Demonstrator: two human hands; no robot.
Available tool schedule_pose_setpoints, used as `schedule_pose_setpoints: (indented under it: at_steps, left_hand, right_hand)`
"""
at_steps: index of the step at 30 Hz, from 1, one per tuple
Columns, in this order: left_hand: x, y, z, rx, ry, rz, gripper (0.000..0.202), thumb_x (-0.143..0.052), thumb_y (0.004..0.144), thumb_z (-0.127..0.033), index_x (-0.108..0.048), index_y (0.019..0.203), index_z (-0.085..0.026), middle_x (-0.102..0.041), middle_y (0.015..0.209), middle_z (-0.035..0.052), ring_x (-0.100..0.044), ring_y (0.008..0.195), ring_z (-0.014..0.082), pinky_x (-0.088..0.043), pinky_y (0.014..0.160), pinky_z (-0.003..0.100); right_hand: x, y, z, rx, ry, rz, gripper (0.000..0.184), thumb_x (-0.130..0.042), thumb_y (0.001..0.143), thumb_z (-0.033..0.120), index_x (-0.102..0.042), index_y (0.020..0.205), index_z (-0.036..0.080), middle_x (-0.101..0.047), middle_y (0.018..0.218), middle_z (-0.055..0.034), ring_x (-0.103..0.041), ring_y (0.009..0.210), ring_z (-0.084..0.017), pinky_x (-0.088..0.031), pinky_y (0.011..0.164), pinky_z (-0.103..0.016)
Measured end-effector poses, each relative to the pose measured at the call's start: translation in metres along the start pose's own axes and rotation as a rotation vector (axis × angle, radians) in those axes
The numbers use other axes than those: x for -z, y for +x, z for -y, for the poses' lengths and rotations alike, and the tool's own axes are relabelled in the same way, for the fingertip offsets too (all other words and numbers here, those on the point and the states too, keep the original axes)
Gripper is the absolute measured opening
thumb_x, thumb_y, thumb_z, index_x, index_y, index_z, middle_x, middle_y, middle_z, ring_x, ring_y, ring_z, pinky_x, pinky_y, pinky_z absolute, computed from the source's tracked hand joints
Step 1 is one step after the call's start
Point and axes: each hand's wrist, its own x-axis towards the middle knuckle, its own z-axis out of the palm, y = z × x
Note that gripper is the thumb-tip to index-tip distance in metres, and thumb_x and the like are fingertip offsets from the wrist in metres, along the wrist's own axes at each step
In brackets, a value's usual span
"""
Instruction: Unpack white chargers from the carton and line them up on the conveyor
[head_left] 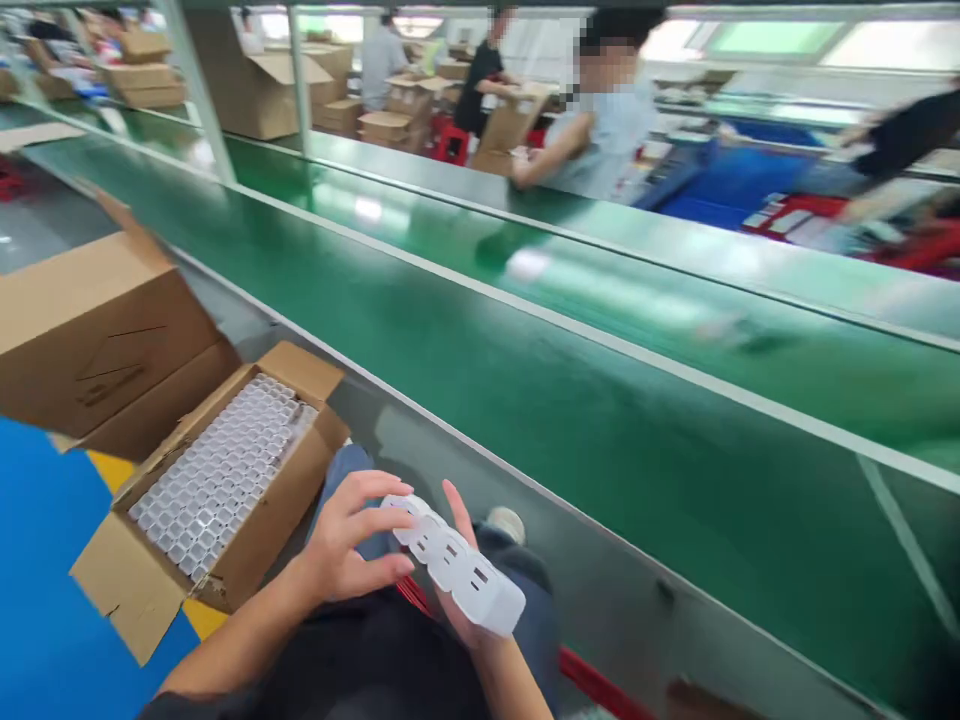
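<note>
So, head view, clock centred on the white strip (463, 578): strip is off the surface, lying along 10-to-4 on the right hand (460, 622), slotted face up, a row of rounded lobes. Right-hand fingers mostly hidden underneath, one digit standing up along the 12 o'clock side; can't tell if they clamp or just support. Left hand (358, 545) at 9, fingers spread and lightly curled, tips at the 10 o'clock end, thumb apart from the other fingers; no firm pinch visible. Open box (259, 535) at 9 to 10 holds packed rows of white pieces (217, 475), bigger carton (112, 335) beyond it at 10, green surface (600, 400) runs past at 1. Handling, my read: looks like thin moulded plastic, so light and fairly stiff; smooth skin probably a bit slippery. Necks between lobes likely the weak spots, don't twist there. Best hold: long side edges near mid-length, palm under, second hand steadying the 10 o'clock end. Keep fingertips off the slots. Scuffs are the likelier damage than breakage.
</note>
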Motion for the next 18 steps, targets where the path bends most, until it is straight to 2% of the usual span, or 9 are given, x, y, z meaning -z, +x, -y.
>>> schedule_pose_setpoints:
  at_steps: [2,3,5,8,10,14,18]
  left_hand:
    - [-0.006,-0.049,0.027,0.474,0.135,-0.060,0.023,-0.047,0.100,-0.036,-0.065,0.109,-0.024,-0.063,0.125,0.0085,-0.060,0.118,0.0200,-0.052,0.102,0.040]
    - [-0.013,-0.073,0.038,0.595,0.187,-0.069,0.023,-0.045,0.100,-0.030,-0.065,0.109,-0.022,-0.063,0.126,0.0106,-0.060,0.119,0.0214,-0.052,0.102,0.043]
    - [-0.030,-0.115,0.053,0.710,0.244,-0.070,0.020,-0.053,0.094,-0.024,-0.067,0.107,-0.021,-0.063,0.125,0.0127,-0.061,0.118,0.0259,-0.054,0.099,0.049]
    - [-0.057,-0.159,0.064,0.800,0.275,-0.033,0.032,-0.066,0.080,-0.018,-0.070,0.110,-0.025,-0.061,0.133,0.0126,-0.059,0.123,0.0337,-0.052,0.099,0.059]
    - [-0.068,-0.177,0.070,0.864,0.287,0.032,0.040,-0.067,0.077,-0.017,-0.069,0.115,-0.029,-0.057,0.142,0.0098,-0.054,0.130,0.0346,-0.048,0.104,0.062]
    - [-0.078,-0.207,0.091,0.900,0.337,0.107,0.041,-0.067,0.080,-0.022,-0.067,0.120,-0.033,-0.054,0.147,0.0057,-0.053,0.132,0.0300,-0.048,0.107,0.055]
    - [-0.085,-0.232,0.111,0.810,0.440,0.055,0.033,-0.069,0.081,-0.028,-0.070,0.114,-0.035,-0.062,0.138,0.0045,-0.061,0.122,0.0269,-0.057,0.097,0.044]
  right_hand:
    - [0.011,0.025,-0.013,-0.049,-0.121,-0.030,0.094,-0.073,0.080,0.052,-0.022,0.157,0.037,-0.071,0.099,-0.0046,-0.068,0.078,-0.026,-0.056,0.078,-0.043]
    - [0.016,0.041,-0.021,-0.054,-0.206,-0.030,0.092,-0.071,0.081,0.054,-0.022,0.157,0.037,-0.071,0.106,-0.0064,-0.068,0.083,-0.027,-0.056,0.080,-0.044]
    - [0.019,0.076,-0.039,-0.020,-0.402,0.036,0.094,-0.070,0.079,0.055,-0.022,0.157,0.035,-0.067,0.119,-0.0089,-0.068,0.099,-0.029,-0.054,0.091,-0.046]
    - [0.012,0.136,-0.069,0.027,-0.696,0.237,0.103,-0.072,0.073,0.049,-0.017,0.157,0.027,-0.057,0.136,-0.0123,-0.060,0.121,-0.030,-0.045,0.106,-0.047]
    - [-0.002,0.178,-0.088,0.025,-0.898,0.323,0.103,-0.068,0.073,0.042,-0.014,0.158,0.022,-0.051,0.141,-0.0147,-0.053,0.129,-0.029,-0.040,0.111,-0.047]
    - [-0.042,0.254,-0.128,0.075,-1.372,0.391,0.100,-0.064,0.071,0.035,-0.017,0.157,0.017,-0.045,0.146,-0.0162,-0.041,0.139,-0.030,-0.030,0.117,-0.044]
    - [-0.081,0.316,-0.168,0.049,-1.937,0.485,0.104,-0.070,0.073,0.046,-0.020,0.158,0.014,-0.049,0.141,-0.0198,-0.046,0.133,-0.033,-0.036,0.109,-0.040]
